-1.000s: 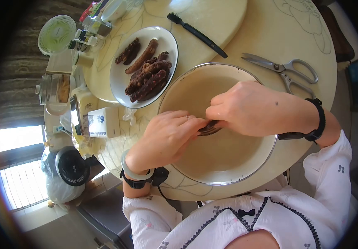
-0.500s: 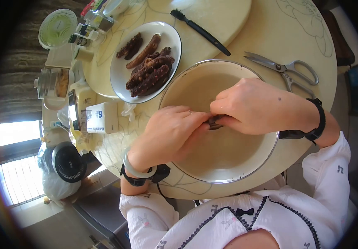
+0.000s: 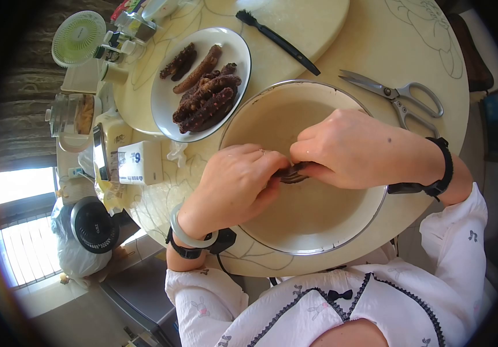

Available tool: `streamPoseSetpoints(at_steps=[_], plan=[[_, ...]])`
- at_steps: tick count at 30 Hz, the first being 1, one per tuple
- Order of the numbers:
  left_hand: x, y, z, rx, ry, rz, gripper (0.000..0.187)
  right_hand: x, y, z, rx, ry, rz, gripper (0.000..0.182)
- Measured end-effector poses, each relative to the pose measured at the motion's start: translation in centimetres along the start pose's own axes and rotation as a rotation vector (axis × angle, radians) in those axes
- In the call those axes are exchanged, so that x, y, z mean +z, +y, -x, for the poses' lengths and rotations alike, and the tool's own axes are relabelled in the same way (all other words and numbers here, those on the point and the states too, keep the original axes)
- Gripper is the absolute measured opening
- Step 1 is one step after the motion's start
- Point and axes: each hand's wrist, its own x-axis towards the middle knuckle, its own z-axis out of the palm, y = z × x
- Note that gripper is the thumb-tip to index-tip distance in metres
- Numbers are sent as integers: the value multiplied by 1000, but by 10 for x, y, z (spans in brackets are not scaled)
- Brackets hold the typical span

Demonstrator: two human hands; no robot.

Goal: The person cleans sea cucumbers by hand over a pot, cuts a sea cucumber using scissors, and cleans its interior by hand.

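Between the fingertips of both hands is a dark brown sea cucumber (image 3: 295, 175), held over a cream enamel basin (image 3: 295, 234) of cloudy water. My left hand (image 3: 240, 179) closes on its left end, and my right hand (image 3: 338, 149) pinches the right end. The fingers hide much of it. On a white plate (image 3: 162, 118) beyond the basin lie several more sea cucumbers (image 3: 208, 101), bumpy and dark.
Scissors (image 3: 396, 95) lie to the right of the basin, blades pointing left. A black brush (image 3: 278, 43) rests beyond it. To the left are a tissue pack (image 3: 139, 163), a glass container (image 3: 78, 115) and a small black fan (image 3: 94, 225).
My left fingers have shifted their hold and curl in more. More of the sea cucumber shows between my hands, slightly to the left. My right hand has barely moved.
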Motion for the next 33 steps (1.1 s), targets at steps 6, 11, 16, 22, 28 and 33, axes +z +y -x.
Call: streamPoseSetpoints(at_steps=[6, 11, 16, 22, 28, 33], plan=[[5, -2, 2, -18, 47, 34, 23, -2, 0, 0, 20, -12, 20, 12], [1, 2, 0, -17, 12, -17, 27, -1, 1, 1, 46, -28, 56, 12], [1, 5, -2, 53, 16, -115, 22, -5, -5, -1, 122, -234, 186, 14], [4, -2, 0, 38, 34, -39, 11, 1, 0, 0, -11, 52, -14, 10], [-1, -3, 1, 33, -7, 32, 19, -1, 1, -1, -6, 29, -17, 10], [0, -1, 1, -3, 7, 40, 14, -3, 4, -1, 0, 22, -71, 11]])
